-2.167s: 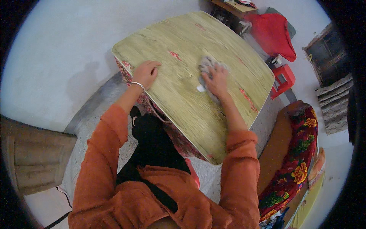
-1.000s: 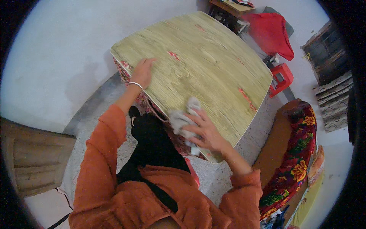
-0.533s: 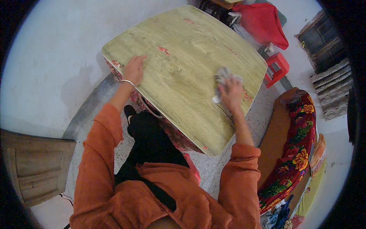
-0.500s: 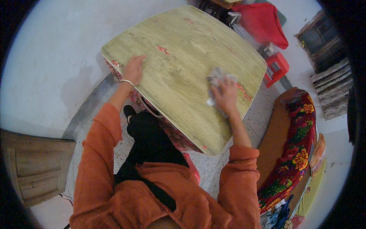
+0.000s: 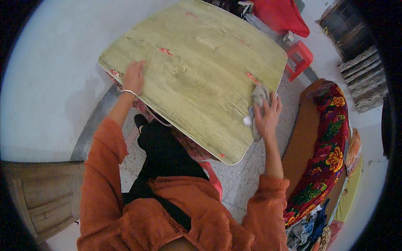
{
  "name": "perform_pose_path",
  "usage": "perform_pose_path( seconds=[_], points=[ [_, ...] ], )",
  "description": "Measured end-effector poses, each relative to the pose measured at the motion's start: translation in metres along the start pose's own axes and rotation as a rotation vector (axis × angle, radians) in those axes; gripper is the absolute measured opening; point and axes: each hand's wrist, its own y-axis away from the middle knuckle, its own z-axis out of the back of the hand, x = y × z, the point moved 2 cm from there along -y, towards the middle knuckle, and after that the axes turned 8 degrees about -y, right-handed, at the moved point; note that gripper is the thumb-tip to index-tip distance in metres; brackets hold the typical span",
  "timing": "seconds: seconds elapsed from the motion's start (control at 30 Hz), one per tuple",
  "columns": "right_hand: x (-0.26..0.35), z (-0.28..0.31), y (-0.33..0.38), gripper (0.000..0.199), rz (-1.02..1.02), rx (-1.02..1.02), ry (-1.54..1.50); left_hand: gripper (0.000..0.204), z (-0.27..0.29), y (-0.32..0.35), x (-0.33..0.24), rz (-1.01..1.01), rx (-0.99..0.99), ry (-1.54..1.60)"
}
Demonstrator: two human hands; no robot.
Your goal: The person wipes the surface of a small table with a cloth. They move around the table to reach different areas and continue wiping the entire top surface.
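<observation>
Lying at the right edge of the table (image 5: pixel 201 75), long axis roughly along that edge, the grey cloth (image 5: pixel 260 94) is under and just left of the nearer right hand (image 5: pixel 268 117), fingers spread; whether they pinch it, I cannot tell. Well apart, the left hand (image 5: pixel 134 78) rests near the left corner, fingers loosely extended.

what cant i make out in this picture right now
Cloth, head view: partly hidden by the right hand, so grip or mere press is unclear.
Table, head view: legs hidden beneath its top.
Red cover, head view: cut off by the upper edge.
Clothes, head view: too jumbled to separate.
</observation>
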Motion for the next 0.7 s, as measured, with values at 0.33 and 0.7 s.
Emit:
perform_pose_path(
  seconds=[0.33,0.7],
  points=[
    [0.080,-0.028,-0.005,0.039,0.181,0.207,-0.248,0.026,-0.006,0.002,0.011,-0.023,-0.025,0.050],
    [0.017,-0.062,-0.071,0.041,-0.047,0.049,0.009,0.029,0.002,0.002,0.001,-0.068,-0.052,0.048]
  ],
)
